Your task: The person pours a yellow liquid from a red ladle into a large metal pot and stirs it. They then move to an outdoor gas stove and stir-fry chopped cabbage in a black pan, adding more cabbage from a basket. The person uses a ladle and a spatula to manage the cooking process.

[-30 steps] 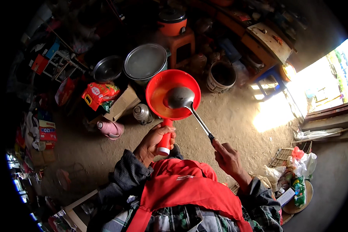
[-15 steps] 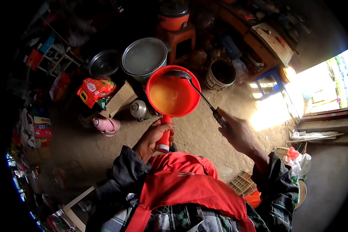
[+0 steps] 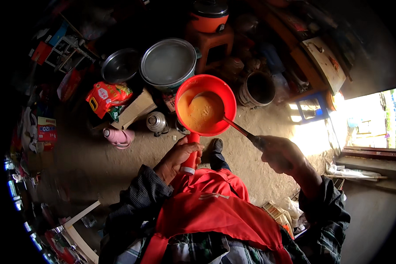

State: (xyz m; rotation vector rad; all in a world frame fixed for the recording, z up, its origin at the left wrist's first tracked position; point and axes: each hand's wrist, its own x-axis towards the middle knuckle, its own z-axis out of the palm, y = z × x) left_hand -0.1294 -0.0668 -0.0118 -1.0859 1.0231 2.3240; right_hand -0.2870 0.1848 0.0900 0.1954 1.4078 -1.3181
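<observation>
My left hand (image 3: 178,157) grips the handle of a red plastic scoop bowl (image 3: 205,105), held out in front of my chest. The bowl holds an orange-yellow mash or powder. My right hand (image 3: 280,154) holds the dark handle of a metal ladle (image 3: 233,124), whose head is sunk in the orange stuff inside the bowl. I wear a red apron over a checked shirt. One dark shoe shows below the bowl.
On the dirt floor stand a large lidded metal pot (image 3: 168,64), a steel bowl (image 3: 120,66), a dark bucket (image 3: 258,89), a red food bag (image 3: 106,95), a pink flask (image 3: 118,136), a small metal flask (image 3: 156,122) and a blue stool (image 3: 311,109). An orange cooker (image 3: 209,16) sits on a stool behind.
The ladle was first held up over the red bowl, then went down into it. The bowl now shows orange contents, and my right hand has moved lower and closer.
</observation>
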